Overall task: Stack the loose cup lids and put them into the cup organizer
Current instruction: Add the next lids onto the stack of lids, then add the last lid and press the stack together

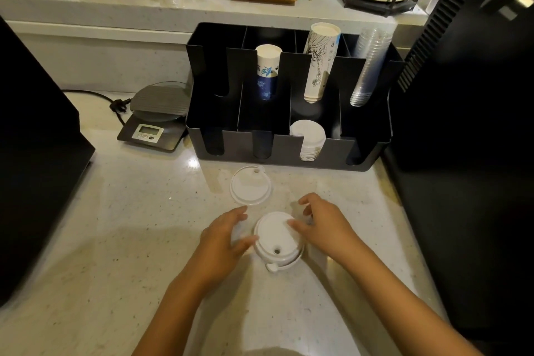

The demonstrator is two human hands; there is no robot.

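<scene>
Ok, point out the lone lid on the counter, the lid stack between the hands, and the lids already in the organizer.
lone lid [250, 186], head view, flat centre.
lid stack [278, 238], head view, top lid's face.
stored lids [309, 133], head view, front lid's face.

Both forearms are bare to the frame edge; left hand and right hand wear nothing.
</scene>
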